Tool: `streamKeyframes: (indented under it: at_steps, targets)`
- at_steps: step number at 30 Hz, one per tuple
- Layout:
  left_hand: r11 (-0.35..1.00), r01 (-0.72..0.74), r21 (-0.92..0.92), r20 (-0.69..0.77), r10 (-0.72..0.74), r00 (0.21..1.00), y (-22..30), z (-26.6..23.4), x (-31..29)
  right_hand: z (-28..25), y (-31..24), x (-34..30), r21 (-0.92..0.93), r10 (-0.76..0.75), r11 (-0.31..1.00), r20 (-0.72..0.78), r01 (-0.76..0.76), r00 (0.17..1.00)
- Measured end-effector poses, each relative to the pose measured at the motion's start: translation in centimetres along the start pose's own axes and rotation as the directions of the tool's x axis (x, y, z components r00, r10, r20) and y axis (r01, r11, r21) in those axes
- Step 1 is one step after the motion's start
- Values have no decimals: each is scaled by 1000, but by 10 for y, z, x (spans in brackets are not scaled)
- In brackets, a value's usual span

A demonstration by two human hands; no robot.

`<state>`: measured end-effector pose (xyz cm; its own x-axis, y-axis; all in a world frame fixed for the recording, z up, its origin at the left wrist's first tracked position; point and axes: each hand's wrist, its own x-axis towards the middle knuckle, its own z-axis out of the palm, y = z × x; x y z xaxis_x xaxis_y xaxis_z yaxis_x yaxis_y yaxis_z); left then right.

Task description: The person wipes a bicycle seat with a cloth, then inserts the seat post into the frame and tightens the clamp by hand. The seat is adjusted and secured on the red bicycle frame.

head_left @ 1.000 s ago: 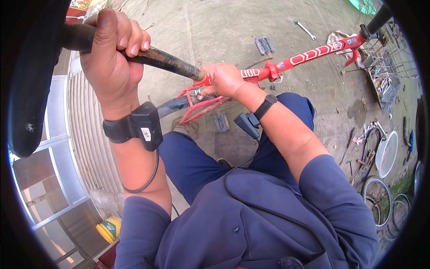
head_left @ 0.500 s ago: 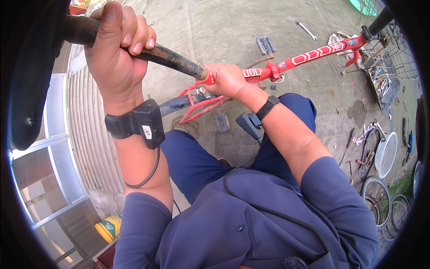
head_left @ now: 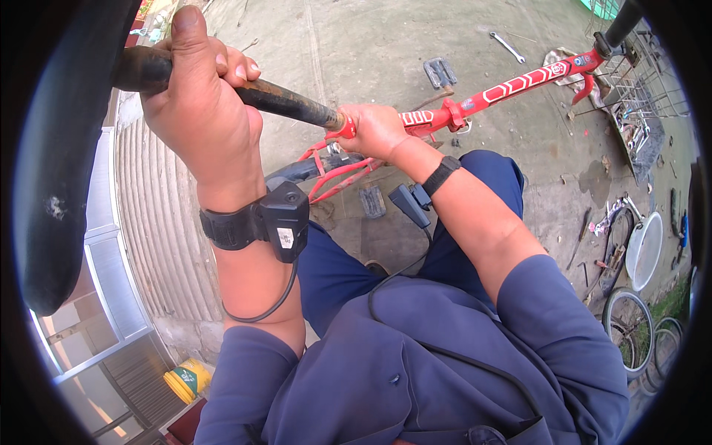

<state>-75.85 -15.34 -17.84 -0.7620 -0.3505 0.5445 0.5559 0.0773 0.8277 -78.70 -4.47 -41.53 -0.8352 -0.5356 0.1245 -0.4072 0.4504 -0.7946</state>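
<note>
My left hand (head_left: 208, 122) is closed around a black, rust-streaked seat post (head_left: 285, 101), its thumb pointing up. The black bicycle saddle (head_left: 55, 185) on the post's outer end fills the far left, partly cut off. My right hand (head_left: 373, 130) wraps the red bicycle frame (head_left: 519, 90) where the post enters it; the fingers' undersides are hidden. The frame runs from between my knees to the upper right. One pedal (head_left: 440, 73) shows beyond the frame and another pedal (head_left: 372, 202) lies below it, near my legs.
A wrench (head_left: 507, 47) lies on the concrete ahead. At right are a tray of tools (head_left: 638, 137), a wire basket (head_left: 662, 81), a whitish basin (head_left: 644, 252) and several wheel rims (head_left: 627, 330). A yellow-and-green container (head_left: 188, 378) stands at lower left.
The saddle has swung nearer to me, with the seat post tilting slightly. My left wrist and forearm have shifted right. My right hand keeps its place on the frame.
</note>
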Motion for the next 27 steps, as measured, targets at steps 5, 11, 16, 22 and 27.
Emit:
streamKeyframes:
  at_steps: [5, 11, 16, 22, 27]
  targets:
    - [999, 43, -32, 45, -41, 998, 3, 1, 2, -4, -1, 1, -12, 4, 1000, 6, -4, 1000]
    - [983, 126, -133, 364, -70, 929, -5, -26, 16, -3, -1, 1, 38, -69, 997, -54, 71, 996]
    - [942, 234, -242, 624, -33, 781, -12, -37, 35, -6, -1, 1, 80, -54, 995, -27, 56, 998]
    - [994, 70, -78, 184, -55, 981, -11, -19, 14, -9, -3, 3, 2, -18, 1000, 40, 18, 999]
    - [987, 139, -83, 204, -120, 972, -18, -16, 0, -7, -2, 1, 23, -35, 999, 18, 35, 999]
